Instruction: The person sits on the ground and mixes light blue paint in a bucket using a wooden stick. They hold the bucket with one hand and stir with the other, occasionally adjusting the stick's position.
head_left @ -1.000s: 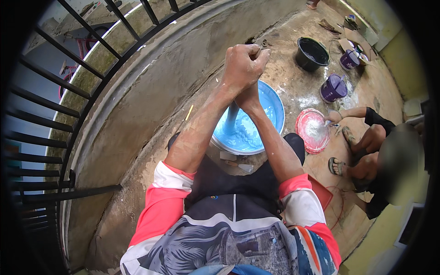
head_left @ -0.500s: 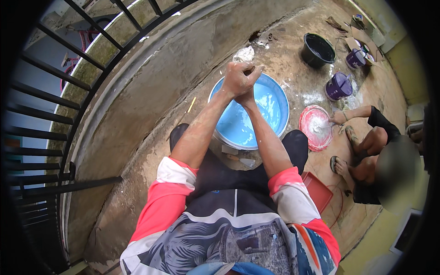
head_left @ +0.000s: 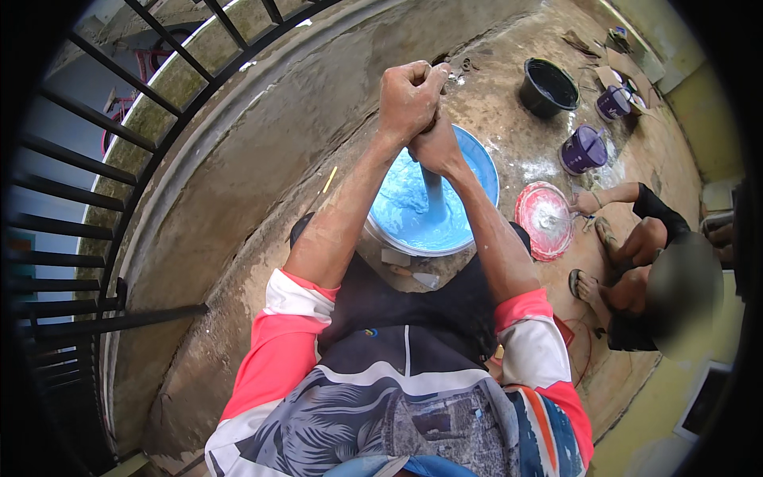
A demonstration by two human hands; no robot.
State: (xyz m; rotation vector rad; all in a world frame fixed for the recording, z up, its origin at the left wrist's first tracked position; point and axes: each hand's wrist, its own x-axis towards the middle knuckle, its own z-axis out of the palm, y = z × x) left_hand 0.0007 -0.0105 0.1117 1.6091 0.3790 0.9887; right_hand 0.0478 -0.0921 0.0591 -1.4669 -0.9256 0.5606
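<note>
A thick grey stirring stick (head_left: 432, 191) stands tilted in a wide bucket (head_left: 490, 163) of bright blue liquid that looks like paint. My left hand (head_left: 408, 99) is wrapped round the stick's upper end. Just below it, my right hand (head_left: 439, 145) grips the same stick. The lower end is sunk in the blue liquid, whose surface is lumpy and swirled. Both of my forearms carry pale smears.
A putty knife (head_left: 415, 276) lies before the bucket. To the right, a person's hand (head_left: 586, 202) works at a red lid (head_left: 544, 221) bearing white paste. Beyond stand purple pails (head_left: 582, 149) and a black tub (head_left: 548, 87). A low wall (head_left: 238, 175) runs along the left.
Both my hands have risen with the stick, and more of its shaft shows above the liquid. The blue surface has turned from smooth to churned.
</note>
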